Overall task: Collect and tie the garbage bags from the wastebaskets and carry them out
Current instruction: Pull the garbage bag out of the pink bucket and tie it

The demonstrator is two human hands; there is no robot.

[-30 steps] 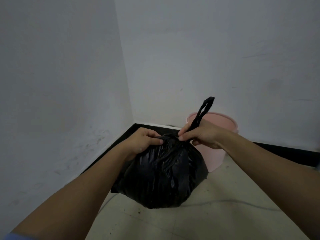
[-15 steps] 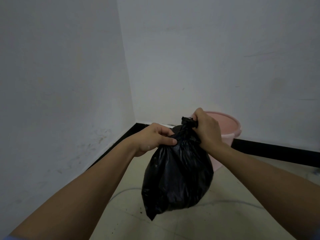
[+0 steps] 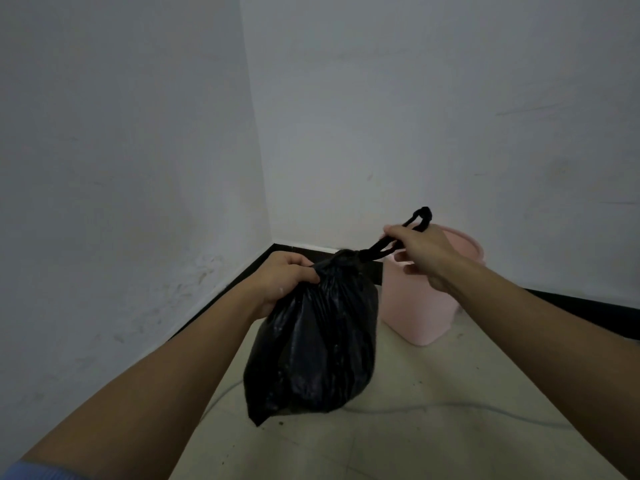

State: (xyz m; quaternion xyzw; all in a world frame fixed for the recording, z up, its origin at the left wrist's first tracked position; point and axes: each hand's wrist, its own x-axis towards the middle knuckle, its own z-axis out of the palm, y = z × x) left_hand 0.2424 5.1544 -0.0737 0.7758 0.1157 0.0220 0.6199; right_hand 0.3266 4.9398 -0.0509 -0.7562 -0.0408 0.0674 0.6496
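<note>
Garbage bag [image 3: 311, 348], one; pink wastebasket [image 3: 417, 306], one

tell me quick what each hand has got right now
Left hand: grips the gathered neck of the black garbage bag.
Right hand: pinches the bag's tie loop.

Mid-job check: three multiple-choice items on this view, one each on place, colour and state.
1. Where is the pink wastebasket?
A) on the floor by the wall, beyond the garbage bag
B) on a shelf
C) on a chair

2. The garbage bag's colour?
A) white
B) black
C) blue

3. What is the right hand doing?
A) lying flat on the floor
B) hanging idle
C) pinching the bag's tie strip

Answers: 1A, it stands on the floor near the wall; 2B, the plastic is black; 3C, it pinches the strip.
</note>
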